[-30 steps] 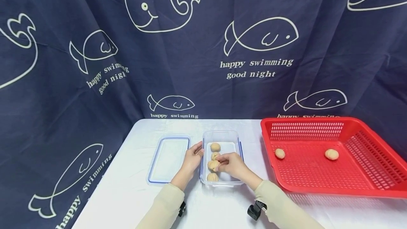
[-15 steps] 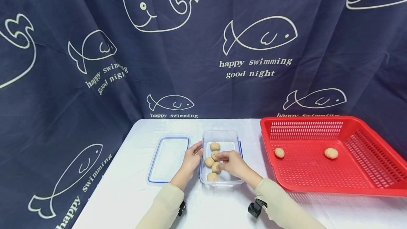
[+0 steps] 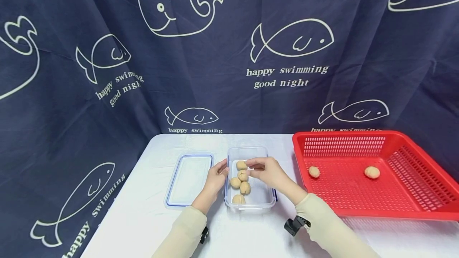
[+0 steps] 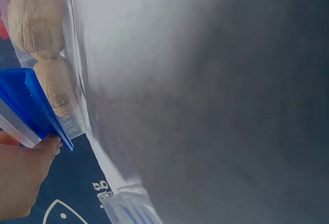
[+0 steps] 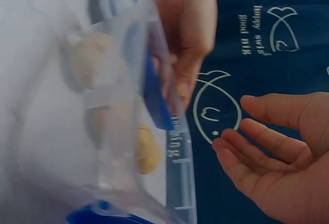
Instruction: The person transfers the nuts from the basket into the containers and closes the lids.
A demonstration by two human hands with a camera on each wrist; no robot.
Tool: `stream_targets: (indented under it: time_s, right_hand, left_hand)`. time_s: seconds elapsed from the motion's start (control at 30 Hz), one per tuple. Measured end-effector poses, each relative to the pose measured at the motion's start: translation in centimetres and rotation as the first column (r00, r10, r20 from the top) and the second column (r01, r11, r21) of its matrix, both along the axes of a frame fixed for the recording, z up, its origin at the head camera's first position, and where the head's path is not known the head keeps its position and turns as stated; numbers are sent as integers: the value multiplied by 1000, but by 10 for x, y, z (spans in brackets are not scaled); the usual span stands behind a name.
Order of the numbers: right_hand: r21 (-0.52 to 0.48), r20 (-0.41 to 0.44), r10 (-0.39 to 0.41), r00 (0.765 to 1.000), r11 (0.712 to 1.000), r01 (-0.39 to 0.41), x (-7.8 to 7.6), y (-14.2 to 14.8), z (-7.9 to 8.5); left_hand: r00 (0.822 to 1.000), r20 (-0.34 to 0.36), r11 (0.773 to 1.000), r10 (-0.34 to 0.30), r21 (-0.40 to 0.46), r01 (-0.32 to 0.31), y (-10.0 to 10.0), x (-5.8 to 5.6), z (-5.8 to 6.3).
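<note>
A clear plastic food container (image 3: 259, 201) with blue latches stands mid-table. Several walnuts (image 3: 245, 188) lie in it, mostly along its left half. My left hand (image 3: 215, 179) holds the container's left side; in the left wrist view its thumb meets the end of a blue latch (image 4: 25, 93). Over the container's right half hovers my right hand (image 3: 269, 172), its fingertips overlapping the farther walnuts in the head view. Seen from the right wrist, that hand (image 5: 272, 149) has loosely bent, parted fingers with nothing between them.
A clear lid with a blue seal (image 3: 190, 179) lies flat left of the container. To the right stands a red perforated basket (image 3: 353, 206) with two walnuts (image 3: 372, 172) in it. A dark blue curtain (image 3: 215, 71) hangs behind the white table (image 3: 143, 210).
My right hand has let go of a walnut in the container, then lifted and moved away and slightly right. Several walnuts there have shifted apart. The left hand stays at the container's side.
</note>
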State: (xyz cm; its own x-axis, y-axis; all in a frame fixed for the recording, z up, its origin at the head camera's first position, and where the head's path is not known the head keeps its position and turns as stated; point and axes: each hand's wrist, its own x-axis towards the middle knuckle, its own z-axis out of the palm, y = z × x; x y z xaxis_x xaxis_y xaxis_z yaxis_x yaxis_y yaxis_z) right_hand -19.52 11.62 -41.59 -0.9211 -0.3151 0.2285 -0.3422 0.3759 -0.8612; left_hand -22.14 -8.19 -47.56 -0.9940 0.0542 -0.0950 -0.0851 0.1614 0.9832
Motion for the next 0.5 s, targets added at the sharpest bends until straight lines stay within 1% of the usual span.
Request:
stream_targets:
  time_s: [0.17,0.2,0.33,0.5]
  right_hand:
    - [5,-3,-22,1000,1000,22,1,7,17]
    - [5,-9,-24,1000,1000,24,0,8,20]
    - [-10,-14,-36,999,999,36,-2,15,30]
    - [-13,-37,-77,996,997,77,-6,30,47]
  left_hand:
    - [1000,-14,1000,2,-4,-2,0,0,0]
    - [1000,-17,1000,6,-1,-6,-1,-3,-5]
    - [1000,-15,1000,8,3,-8,-1,-3,-5]
    - [1000,-18,1000,3,11,-3,-2,-4,-5]
